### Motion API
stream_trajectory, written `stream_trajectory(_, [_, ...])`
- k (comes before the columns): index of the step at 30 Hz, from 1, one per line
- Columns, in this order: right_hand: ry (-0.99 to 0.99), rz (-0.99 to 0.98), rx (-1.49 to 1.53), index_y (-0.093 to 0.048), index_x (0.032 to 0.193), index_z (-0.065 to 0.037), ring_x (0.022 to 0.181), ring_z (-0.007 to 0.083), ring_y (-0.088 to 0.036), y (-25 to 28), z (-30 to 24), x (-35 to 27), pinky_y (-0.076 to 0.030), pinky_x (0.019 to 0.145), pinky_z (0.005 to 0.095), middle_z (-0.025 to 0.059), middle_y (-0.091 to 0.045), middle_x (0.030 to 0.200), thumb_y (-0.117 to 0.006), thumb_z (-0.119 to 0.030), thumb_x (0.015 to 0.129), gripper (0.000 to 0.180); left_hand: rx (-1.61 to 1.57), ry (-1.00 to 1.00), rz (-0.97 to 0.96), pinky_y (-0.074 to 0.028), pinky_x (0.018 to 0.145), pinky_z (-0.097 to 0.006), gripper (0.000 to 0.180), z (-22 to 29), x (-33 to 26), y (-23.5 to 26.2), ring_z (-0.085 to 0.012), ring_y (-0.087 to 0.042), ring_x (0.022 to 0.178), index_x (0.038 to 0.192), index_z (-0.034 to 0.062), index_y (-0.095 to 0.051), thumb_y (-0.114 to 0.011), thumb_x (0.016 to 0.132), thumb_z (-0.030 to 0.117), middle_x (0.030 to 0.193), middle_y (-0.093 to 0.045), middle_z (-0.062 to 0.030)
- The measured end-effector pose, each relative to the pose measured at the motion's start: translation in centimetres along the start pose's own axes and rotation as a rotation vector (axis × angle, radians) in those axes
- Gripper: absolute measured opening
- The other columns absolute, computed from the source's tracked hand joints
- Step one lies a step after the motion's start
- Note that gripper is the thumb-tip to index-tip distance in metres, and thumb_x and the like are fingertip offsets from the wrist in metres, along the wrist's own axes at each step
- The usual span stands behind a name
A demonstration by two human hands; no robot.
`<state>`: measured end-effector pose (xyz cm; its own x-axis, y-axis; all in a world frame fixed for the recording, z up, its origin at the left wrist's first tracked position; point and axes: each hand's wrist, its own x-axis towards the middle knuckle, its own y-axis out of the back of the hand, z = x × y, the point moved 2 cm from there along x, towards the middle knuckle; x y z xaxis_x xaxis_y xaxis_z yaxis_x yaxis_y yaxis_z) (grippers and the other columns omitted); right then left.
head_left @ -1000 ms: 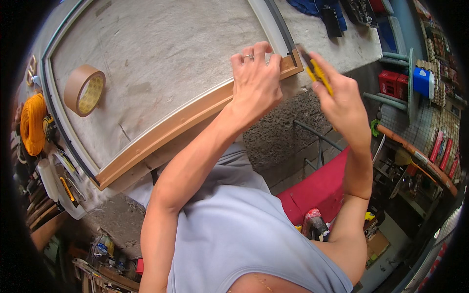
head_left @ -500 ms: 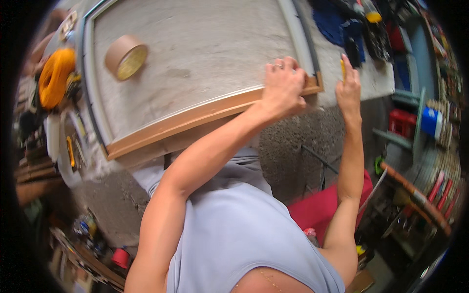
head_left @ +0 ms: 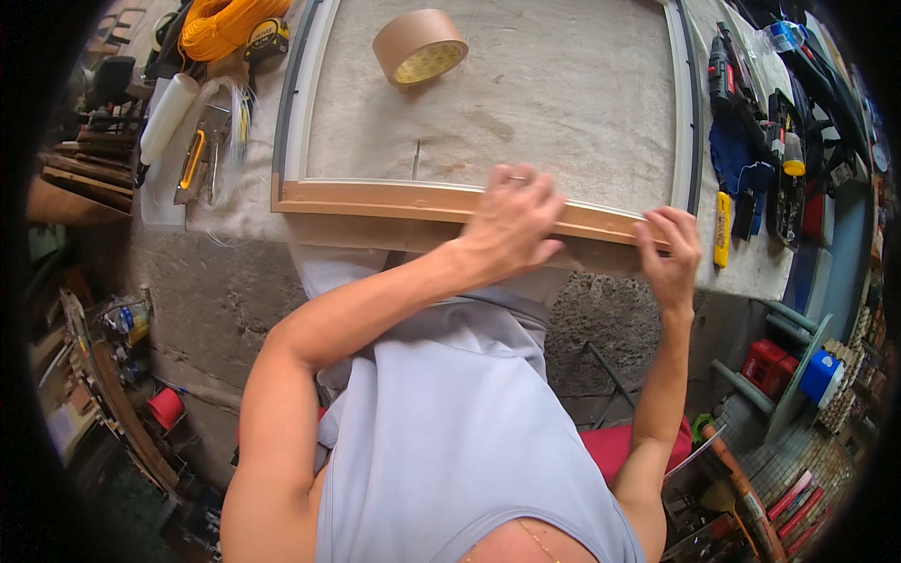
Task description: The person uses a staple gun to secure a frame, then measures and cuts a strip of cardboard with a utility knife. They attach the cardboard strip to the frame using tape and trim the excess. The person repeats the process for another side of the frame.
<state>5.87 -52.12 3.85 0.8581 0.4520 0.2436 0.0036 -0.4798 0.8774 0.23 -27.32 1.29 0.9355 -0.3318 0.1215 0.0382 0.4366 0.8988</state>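
1. Your right hand (head_left: 668, 251) has let go of the yellow utility knife (head_left: 722, 228), which now lies just beside it. Both hands now grip the wooden frame rail (head_left: 394, 199) at the bench edge, your left hand (head_left: 511, 220) clamped over it.
2. The tape roll (head_left: 419, 46) sits well clear. The power drill (head_left: 727, 70) crowds your right side.

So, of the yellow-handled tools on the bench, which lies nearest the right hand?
The yellow utility knife, lying just right of the right hand past the frame's corner. The yellow-handled tool and yellow tape measure sit far left.
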Motion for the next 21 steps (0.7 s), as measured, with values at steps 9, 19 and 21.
stream_trajectory(9, [0.050, -0.134, 0.001, -0.067, 0.103, -0.006, 0.097, 0.0260, -0.056, -2.7, -4.6, 1.0, -0.045, 0.085, 0.0392, 0.0074, -0.059, 0.103, -0.084, -0.018, 0.058, 0.050, 0.136, 0.330, 0.088, -0.030, 0.094, -0.041, 0.054, -9.8, -10.6, 7.8, -0.0259, -0.048, 0.111, 0.104, 0.0131, -0.063, -0.084, 0.058, 0.033, 0.105, -0.058, -0.0048])
stream_trajectory(19, [0.000, -0.212, 0.005, -0.068, 0.101, -0.005, 0.095, 0.0258, -0.055, -2.6, -5.0, 1.7, -0.048, 0.081, 0.0383, 0.0075, -0.059, 0.101, -0.084, -0.012, 0.055, 0.048, 0.381, 0.325, 0.188, -0.030, 0.088, -0.040, 0.058, -14.9, -15.1, 11.5, -0.0252, -0.052, 0.101, 0.090, 0.0135, -0.065, -0.084, 0.052, 0.053, 0.088, -0.061, -0.0016])
stream_trajectory(21, [0.003, -0.201, 0.011, -0.068, 0.099, -0.005, 0.095, 0.0256, -0.055, -2.7, -5.2, 1.8, -0.048, 0.080, 0.0381, 0.0072, -0.059, 0.100, -0.084, -0.011, 0.054, 0.048, 0.351, 0.363, 0.142, -0.030, 0.091, -0.039, 0.057, -15.1, -15.1, 11.5, -0.0250, -0.052, 0.103, 0.090, 0.0135, -0.065, -0.084, 0.052, 0.052, 0.090, -0.062, 0.0004])
